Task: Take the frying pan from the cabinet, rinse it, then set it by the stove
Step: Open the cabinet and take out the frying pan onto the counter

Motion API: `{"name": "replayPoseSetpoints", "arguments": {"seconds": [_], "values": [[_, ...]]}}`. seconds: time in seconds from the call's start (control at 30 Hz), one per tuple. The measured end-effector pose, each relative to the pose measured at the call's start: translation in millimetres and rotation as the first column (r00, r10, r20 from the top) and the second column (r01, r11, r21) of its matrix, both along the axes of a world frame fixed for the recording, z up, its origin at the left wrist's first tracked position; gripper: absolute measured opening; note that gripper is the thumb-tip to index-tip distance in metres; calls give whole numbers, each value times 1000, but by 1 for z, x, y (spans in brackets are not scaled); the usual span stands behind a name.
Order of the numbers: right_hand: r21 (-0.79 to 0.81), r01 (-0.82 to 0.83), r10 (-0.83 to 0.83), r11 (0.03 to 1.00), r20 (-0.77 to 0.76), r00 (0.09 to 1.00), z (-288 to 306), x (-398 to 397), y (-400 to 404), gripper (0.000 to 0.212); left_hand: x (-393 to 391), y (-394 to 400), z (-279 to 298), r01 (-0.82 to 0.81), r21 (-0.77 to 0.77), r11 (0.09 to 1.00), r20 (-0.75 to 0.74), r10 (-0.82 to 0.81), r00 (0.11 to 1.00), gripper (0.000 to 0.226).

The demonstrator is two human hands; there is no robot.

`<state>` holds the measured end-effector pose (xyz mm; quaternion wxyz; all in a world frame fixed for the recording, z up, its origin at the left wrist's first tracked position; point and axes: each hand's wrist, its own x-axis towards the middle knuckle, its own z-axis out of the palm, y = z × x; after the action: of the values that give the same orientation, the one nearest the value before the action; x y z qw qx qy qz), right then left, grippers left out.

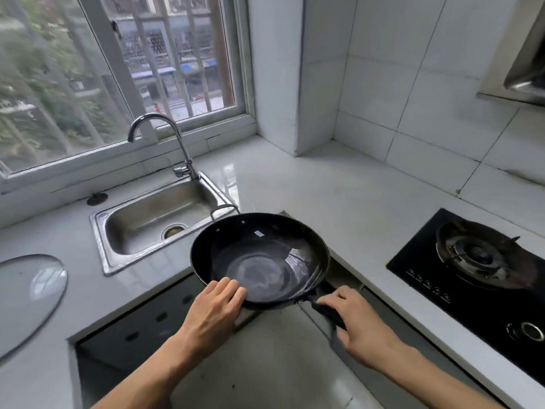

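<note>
both grips are on the frying pan [259, 258]: the right hand [358, 323] is wrapped round its dark handle, and the left hand [213, 308] clasps the near rim, fingers over the edge. the pan hangs level above the open gap at the table's [339, 196] corner, just right of the sink [156, 222] and left of the stove [477, 261]. rinsing looks next, so carry it left and far until the bowl sits under the tap [160, 137], keeping it level and clear of the sink edge.
</note>
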<state>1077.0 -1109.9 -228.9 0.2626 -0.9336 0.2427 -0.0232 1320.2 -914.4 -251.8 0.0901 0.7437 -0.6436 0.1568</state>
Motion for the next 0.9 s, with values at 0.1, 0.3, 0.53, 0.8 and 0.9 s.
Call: {"name": "replayPoseSetpoints", "arguments": {"seconds": [0.1,0.3,0.53,0.8,0.9], "values": [[-42,-35,36,999,32,999,9,33,-2,61,27,9,9,-19,-57,998,12,20,1000,16],[-90,-128,137,988,105,985,18,100,-12,58,76,14,19,-95,-154,984,26,100,995,8],[-81,-229,237,970,126,963,10,176,-64,62,129,-14,18,-176,-189,966,77,193,978,7],[-63,-334,339,941,151,928,7,252,-146,58,176,-79,19,-316,-137,939,27,322,946,19],[-56,-335,339,941,141,930,9,269,-170,56,189,-104,19,-332,-138,933,9,337,942,16]]}}
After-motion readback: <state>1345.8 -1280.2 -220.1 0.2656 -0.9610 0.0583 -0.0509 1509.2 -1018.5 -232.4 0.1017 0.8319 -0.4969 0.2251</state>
